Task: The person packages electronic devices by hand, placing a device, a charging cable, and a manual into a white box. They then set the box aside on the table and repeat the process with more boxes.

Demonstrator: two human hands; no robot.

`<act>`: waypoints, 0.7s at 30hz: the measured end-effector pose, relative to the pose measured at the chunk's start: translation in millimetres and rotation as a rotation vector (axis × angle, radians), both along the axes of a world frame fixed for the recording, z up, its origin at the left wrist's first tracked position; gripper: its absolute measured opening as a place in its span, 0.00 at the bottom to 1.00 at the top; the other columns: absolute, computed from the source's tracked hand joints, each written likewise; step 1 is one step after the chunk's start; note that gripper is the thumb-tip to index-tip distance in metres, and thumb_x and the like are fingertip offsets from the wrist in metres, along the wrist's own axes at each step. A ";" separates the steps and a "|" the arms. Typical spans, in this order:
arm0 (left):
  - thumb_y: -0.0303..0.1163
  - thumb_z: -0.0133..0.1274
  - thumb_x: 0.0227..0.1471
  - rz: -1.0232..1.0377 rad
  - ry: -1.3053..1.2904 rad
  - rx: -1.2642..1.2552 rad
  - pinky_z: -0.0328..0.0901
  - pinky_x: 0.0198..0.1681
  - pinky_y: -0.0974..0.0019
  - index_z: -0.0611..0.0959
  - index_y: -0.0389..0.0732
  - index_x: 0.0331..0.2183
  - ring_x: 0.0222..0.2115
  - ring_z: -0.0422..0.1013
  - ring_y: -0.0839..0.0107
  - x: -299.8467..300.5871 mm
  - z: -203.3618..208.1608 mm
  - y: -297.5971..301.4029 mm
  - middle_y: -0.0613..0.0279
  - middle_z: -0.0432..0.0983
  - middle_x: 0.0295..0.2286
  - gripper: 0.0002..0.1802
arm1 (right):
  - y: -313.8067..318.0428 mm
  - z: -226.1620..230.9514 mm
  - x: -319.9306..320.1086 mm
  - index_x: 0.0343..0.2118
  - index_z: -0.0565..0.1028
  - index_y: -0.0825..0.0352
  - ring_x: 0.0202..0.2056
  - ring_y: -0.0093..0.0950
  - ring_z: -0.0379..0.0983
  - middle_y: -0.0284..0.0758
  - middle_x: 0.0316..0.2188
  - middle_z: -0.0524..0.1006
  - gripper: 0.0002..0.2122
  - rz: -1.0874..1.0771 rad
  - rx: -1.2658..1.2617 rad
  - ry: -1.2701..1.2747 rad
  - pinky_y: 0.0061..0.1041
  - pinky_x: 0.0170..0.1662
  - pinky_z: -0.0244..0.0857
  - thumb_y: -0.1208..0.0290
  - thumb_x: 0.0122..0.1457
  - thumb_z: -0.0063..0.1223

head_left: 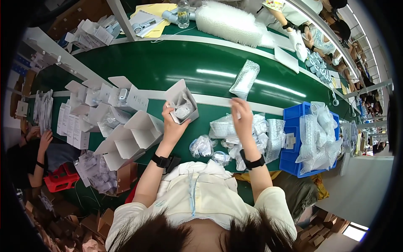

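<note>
My left hand is closed around a white cardboard box. The box tilts with its flaps raised, and a clear-wrapped item shows inside. My right hand hovers over a heap of bubble-wrapped packets; its fingertips are blurred, so their grip is unclear. Just beyond those fingertips, a bubble-wrapped packet lies on the green conveyor belt. Smaller plastic-wrapped bundles rest on the table between my forearms.
Several open white boxes stand on the left, some with wrapped items in them. At right, a blue crate overflows with bubble-wrapped packets. Another person's hand is at far left by stacked papers. A bubble-wrap roll and a bottle sit across the belt.
</note>
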State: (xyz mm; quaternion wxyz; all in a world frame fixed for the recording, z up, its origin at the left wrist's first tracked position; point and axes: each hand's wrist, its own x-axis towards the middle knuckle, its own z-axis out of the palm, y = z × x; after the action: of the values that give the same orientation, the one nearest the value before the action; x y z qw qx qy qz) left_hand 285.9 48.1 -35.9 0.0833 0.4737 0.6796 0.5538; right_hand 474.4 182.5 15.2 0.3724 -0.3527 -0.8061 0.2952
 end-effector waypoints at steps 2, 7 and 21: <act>0.24 0.63 0.30 -0.005 0.011 0.009 0.55 0.48 0.54 0.53 0.42 0.42 0.47 0.58 0.47 -2.3 9.0 -3.9 0.40 0.52 0.48 0.40 | 55.1 -39.9 55.1 0.35 0.73 0.69 0.36 0.40 0.70 0.43 0.34 0.73 0.11 -0.254 0.164 -0.388 0.33 0.40 0.63 0.80 0.46 0.49; 0.24 0.61 0.31 0.005 0.096 -0.003 0.57 0.47 0.56 0.58 0.41 0.43 0.46 0.59 0.50 3.2 58.1 6.0 0.43 0.52 0.49 0.37 | 129.7 -126.0 156.5 0.33 0.73 0.69 0.31 0.41 0.70 0.45 0.27 0.74 0.16 -0.148 -0.123 -1.027 0.34 0.38 0.64 0.76 0.36 0.59; 0.23 0.55 0.34 0.070 0.095 -0.328 0.63 0.30 0.59 0.76 0.30 0.21 0.27 0.68 0.52 -4.4 73.1 22.0 0.47 0.68 0.29 0.06 | 102.2 -69.7 141.2 0.29 0.70 0.68 0.22 0.30 0.70 0.39 0.22 0.73 0.09 -0.279 -0.090 -0.645 0.23 0.26 0.62 0.77 0.43 0.56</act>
State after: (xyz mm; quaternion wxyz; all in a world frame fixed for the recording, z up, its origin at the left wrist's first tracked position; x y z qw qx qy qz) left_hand 281.6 70.0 37.2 0.1079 0.4555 0.7800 0.4153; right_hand 615.5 284.6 -54.4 0.1196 -0.5505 -0.8125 0.1500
